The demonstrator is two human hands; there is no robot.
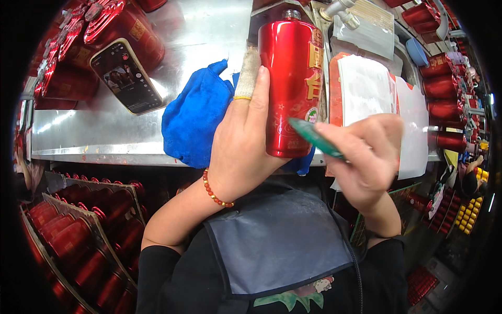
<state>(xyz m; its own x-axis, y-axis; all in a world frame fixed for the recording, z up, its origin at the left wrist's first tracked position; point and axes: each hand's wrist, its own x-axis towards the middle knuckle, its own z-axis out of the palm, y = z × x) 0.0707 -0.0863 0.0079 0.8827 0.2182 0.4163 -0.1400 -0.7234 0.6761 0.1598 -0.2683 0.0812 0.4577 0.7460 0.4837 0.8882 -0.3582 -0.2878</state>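
- Red glossy bottle (285,78) at centre, over the near part of the metal desk (104,136); neck to the far side, base to the near side, raised gold lettering along its right side.
- Left hand (246,128) grips the bottle at its left and near end, one finger laid straight along the wall; thumb hidden.
- Pale cloth finger sleeve (247,73), yellow-banded, on one finger of that hand; beaded bracelet (212,194) at the wrist.
- Right hand (368,152) closed on a green tool (318,138), blurred. Tip points left at the bottle's near part; cannot tell whether it touches.
- Blue cloth (193,112), crumpled, just left of the left hand.
- Phone (123,78) farther left, screen lit, tilted, near a red container (146,47).
- White sheets (363,91) right of the bottle, red-orange at the edge; blue bowl (417,51) at far right.
- Near left, below desk level: red bottles in rows (73,238), lying in a divided rack.
- Dark apron (280,246) on the person, near side.
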